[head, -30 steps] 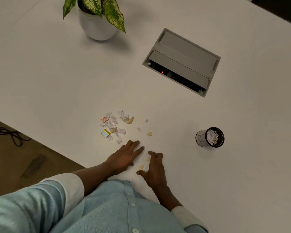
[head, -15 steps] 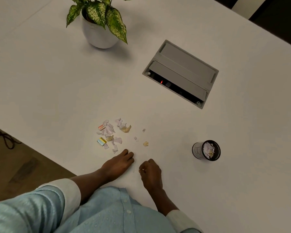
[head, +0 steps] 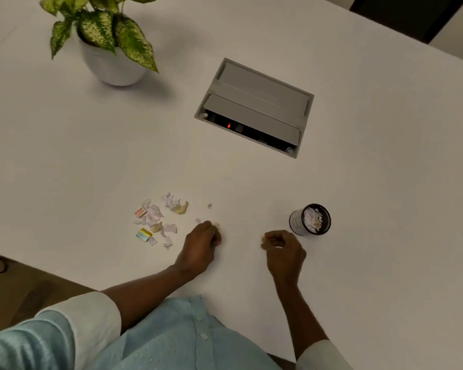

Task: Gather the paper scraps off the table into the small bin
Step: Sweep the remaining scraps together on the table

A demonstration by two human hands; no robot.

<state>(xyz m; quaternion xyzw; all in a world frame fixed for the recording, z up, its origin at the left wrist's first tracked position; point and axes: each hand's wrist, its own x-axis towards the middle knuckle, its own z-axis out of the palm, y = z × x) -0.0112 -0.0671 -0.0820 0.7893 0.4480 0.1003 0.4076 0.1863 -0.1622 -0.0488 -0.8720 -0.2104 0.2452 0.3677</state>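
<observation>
Several torn paper scraps, white, tan and coloured, lie in a loose pile on the white table. My left hand is just right of the pile, fingers curled, pinching a small tan scrap at its fingertips. A tiny scrap lies beyond it. My right hand is curled into a fist a little left of and nearer than the small bin. Whatever the fist holds is hidden. The bin is a black-rimmed cylinder lying tilted with its mouth towards me, and it has scraps inside.
A potted plant stands at the back left. A grey cable box, set into the table, lies open behind the scraps. The table's near edge runs diagonally at the left, with floor below it.
My right hand closed over the scraps near the table edge and moved right towards the bin. My left hand went from lying flat to curled, reaching forward to the tan scrap.
</observation>
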